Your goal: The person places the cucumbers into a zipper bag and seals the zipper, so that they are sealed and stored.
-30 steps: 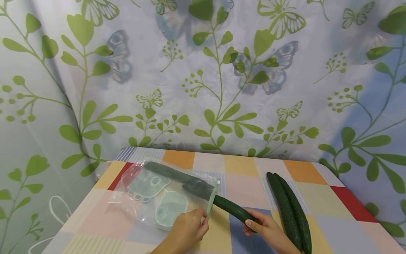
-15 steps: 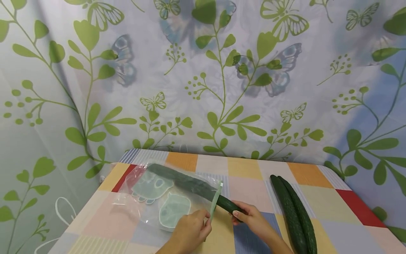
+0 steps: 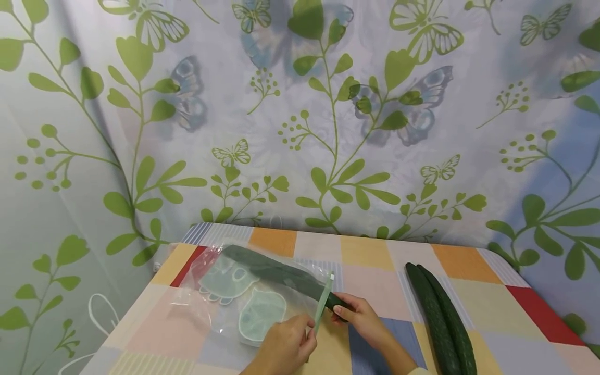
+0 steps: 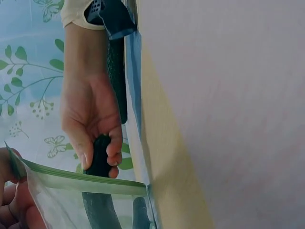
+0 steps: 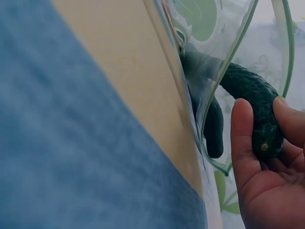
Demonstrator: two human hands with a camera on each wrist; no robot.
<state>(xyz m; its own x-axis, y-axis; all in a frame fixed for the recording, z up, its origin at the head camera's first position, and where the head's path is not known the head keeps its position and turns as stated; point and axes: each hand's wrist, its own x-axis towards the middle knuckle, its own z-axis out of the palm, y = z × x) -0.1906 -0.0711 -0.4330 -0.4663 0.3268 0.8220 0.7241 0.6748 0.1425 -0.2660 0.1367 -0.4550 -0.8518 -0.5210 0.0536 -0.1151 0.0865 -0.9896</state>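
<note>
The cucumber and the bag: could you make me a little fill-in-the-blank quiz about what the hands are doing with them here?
1. The right hand holds the end of a ____ that sticks out of the bag's mouth.
2. The left hand pinches the green-edged mouth of a clear plastic ____.
3. On the checked tablecloth, to the right of both hands, lie ____ more cucumbers side by side.

Missing words: cucumber; bag; two

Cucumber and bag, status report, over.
Left hand pinches the zip bag mouth open. Right hand grips the cucumber, nearly all inside, tail end out. Two spare cucumbers lie to the right, apart. Nothing blocking.
</note>
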